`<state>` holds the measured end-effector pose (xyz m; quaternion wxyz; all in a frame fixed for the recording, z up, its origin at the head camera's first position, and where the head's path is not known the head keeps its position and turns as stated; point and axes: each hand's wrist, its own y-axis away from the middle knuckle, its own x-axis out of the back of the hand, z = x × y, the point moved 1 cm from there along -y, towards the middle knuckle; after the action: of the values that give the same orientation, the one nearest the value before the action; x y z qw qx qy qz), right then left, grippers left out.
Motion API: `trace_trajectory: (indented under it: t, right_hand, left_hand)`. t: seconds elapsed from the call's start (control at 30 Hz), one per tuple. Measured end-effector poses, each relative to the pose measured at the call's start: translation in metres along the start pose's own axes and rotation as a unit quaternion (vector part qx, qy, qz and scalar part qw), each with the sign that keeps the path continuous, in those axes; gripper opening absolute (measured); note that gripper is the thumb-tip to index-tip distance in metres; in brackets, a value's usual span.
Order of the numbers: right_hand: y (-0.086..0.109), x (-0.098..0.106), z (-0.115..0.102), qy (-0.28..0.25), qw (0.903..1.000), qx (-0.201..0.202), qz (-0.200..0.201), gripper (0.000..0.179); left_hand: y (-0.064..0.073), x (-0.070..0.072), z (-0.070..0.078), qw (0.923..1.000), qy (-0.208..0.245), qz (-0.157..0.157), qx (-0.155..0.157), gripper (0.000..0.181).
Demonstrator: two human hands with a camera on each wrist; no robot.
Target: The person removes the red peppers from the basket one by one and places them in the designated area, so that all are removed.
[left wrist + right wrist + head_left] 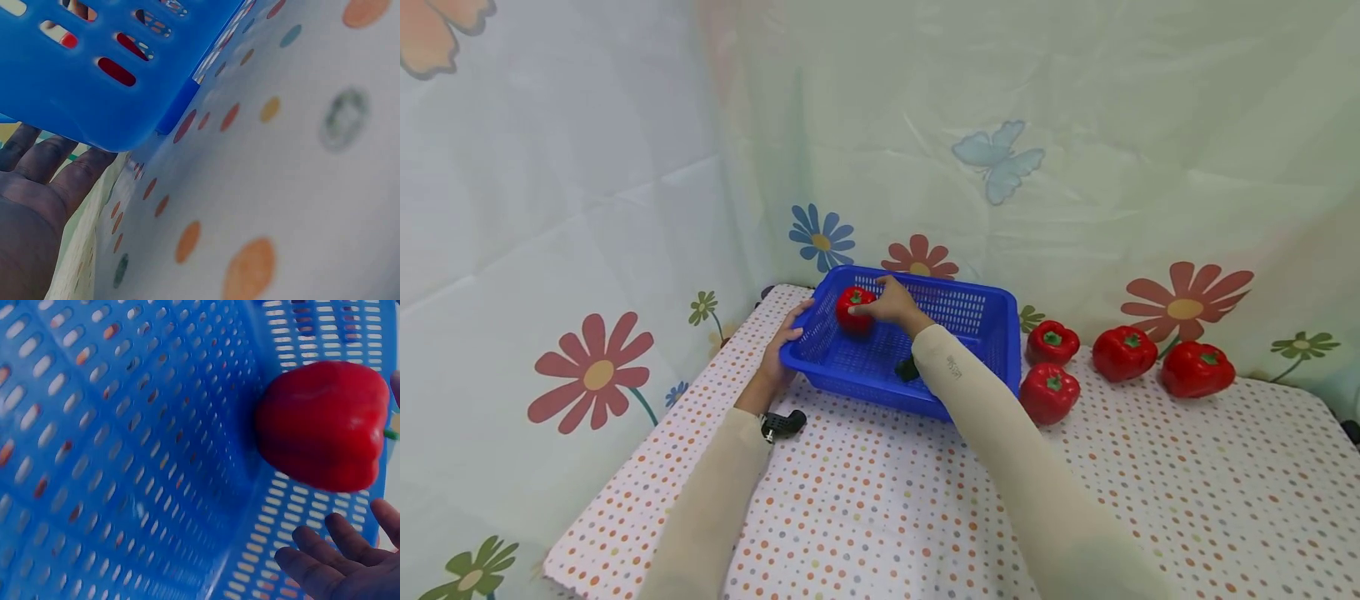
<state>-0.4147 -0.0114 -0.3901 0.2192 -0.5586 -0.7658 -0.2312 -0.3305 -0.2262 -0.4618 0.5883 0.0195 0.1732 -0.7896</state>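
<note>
A red bell pepper [850, 321] with a green stem stands in the far left corner of the blue perforated basket [880, 400]. Over it reaches my right hand [891, 304], thumb overlapping the pepper in the head view. In the right wrist view the fingers [328, 556] are spread and extended, with a gap between them and the pepper [322, 425]. My left hand [778, 346] rests at the basket's left rim. Seen from the left wrist, its fingers [47, 156] lie fairly straight against the basket's edge [94, 134].
Right of the basket sit several more red bell peppers, one close to its front right corner [1049, 393] and another farthest right [1197, 369]. A dotted cloth [880, 500] covers the table. Flower-printed sheeting [880, 167] hangs behind and to the left.
</note>
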Motion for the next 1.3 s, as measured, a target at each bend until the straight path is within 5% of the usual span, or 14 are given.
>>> trace_trajectory:
  t: [0.27,0.9,1.3]
  right_hand:
    - [0.003,-0.014,-0.005,0.019,0.9998,-0.001,-0.001,0.08]
    - [0.006,-0.012,-0.002,0.014,0.9998,-0.006,0.016,0.068]
    - [0.002,-0.012,0.001,-0.032,0.9988,-0.01,0.037,0.065]
  left_hand:
    - [0.0,0.0,-0.003,0.9999,-0.009,-0.004,-0.004,0.06]
    - [0.0,0.0,0.0,0.9998,-0.019,-0.005,0.0,0.061]
    - [0.003,0.002,-0.001,0.9999,-0.012,0.001,-0.005,0.06]
